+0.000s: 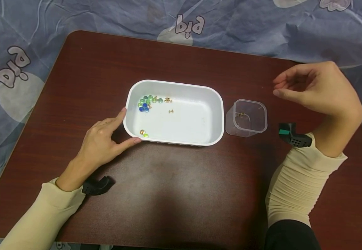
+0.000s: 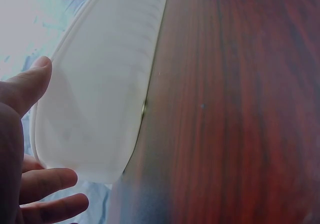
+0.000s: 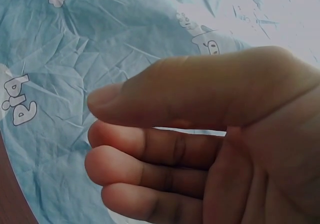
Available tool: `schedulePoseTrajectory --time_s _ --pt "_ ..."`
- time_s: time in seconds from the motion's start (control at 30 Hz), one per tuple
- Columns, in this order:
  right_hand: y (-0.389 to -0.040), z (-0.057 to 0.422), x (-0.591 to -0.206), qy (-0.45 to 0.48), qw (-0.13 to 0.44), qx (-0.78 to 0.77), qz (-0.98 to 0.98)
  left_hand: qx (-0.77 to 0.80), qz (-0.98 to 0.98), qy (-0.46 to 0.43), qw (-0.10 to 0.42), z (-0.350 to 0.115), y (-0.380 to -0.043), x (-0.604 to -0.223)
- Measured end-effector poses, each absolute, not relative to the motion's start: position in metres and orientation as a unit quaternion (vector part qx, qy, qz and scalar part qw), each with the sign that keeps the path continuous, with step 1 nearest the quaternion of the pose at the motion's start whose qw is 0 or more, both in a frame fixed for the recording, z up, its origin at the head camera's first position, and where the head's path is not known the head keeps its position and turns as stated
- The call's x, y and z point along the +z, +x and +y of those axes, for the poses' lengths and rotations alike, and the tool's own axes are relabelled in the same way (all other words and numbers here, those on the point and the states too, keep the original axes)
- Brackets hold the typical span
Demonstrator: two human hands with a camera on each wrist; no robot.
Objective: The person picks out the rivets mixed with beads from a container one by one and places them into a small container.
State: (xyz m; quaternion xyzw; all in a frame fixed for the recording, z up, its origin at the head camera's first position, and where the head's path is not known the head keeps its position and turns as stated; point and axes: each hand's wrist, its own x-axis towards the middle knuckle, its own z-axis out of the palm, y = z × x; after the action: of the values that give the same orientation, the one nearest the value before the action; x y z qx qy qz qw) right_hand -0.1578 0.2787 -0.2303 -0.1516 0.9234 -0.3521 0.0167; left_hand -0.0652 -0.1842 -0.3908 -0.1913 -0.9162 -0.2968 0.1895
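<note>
Left hand, fingers extended, is rested against the white tray mid-table; right hand, loosely curled, nothing visibly held, is suspended at 2 o'clock. Glass beads are grouped at the tray's 10 o'clock, a gold-coloured push pin centrally, a clear cup at 3 o'clock. Pin-sorting is suggested; a fingertip pinch would be required.

Brown table, crumpled blue sheet

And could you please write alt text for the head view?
A left hand touches the corner of a white tray holding glassy beads and small gold pieces. To its right stands a clear container; the right hand hovers beyond, seemingly empty.
</note>
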Motion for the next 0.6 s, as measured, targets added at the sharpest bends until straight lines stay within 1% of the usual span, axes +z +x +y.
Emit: schedulePoseTrajectory --time_s 0.6 --pt "-0.1591 0.2738 -0.2314 -0.161 0.018 -0.348 0.923 -0.296 -0.918 -0.191 0.182 -0.1851 -0.0648 -0.3906"
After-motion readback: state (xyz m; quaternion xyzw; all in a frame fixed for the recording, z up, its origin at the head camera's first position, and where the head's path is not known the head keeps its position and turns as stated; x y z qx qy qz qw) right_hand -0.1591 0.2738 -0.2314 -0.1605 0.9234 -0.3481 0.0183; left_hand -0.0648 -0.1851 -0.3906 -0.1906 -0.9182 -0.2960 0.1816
